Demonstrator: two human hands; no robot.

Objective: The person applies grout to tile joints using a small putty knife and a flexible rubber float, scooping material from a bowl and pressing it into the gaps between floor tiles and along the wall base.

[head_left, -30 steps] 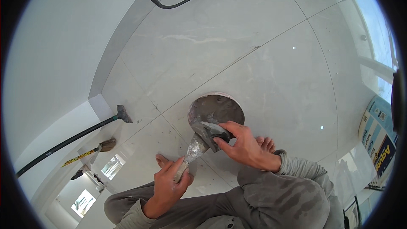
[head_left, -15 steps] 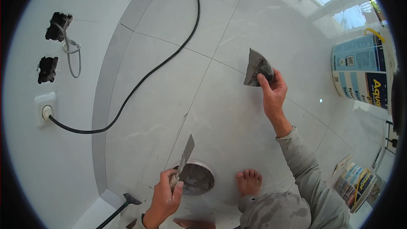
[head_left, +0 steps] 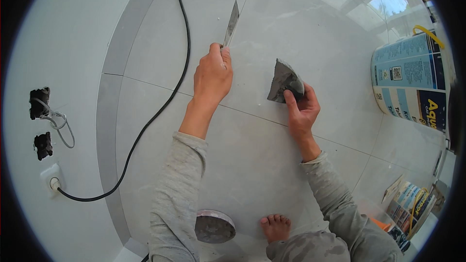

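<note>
My left hand (head_left: 213, 71) is closed around the handle of a putty knife (head_left: 232, 23), its flat metal blade pointing up and away over the tiles. In my right hand (head_left: 304, 109) is a dark grey, wedge-shaped piece (head_left: 286, 81) with one rounded side and a rough edge, smeared with grey paste. The thumb lies on top of it and the fingers go underneath. What the piece was made from I cannot tell. Between my forearms, close to my body, stands a round container (head_left: 215, 226) with grey, paste-like stuff inside.
A black cable (head_left: 162, 112) runs across the tiled floor to a wall socket (head_left: 54, 183) on the left. Above the socket are two open wall boxes, one with loose grey wires (head_left: 58, 122). A large paint bucket (head_left: 407, 80) stands at right. My bare foot (head_left: 275, 227) is near the container.
My left hand has swung up and away from the round container, carrying the putty knife toward the far floor. My right hand still holds the grey piece, slightly more to the left. The view has shifted.
</note>
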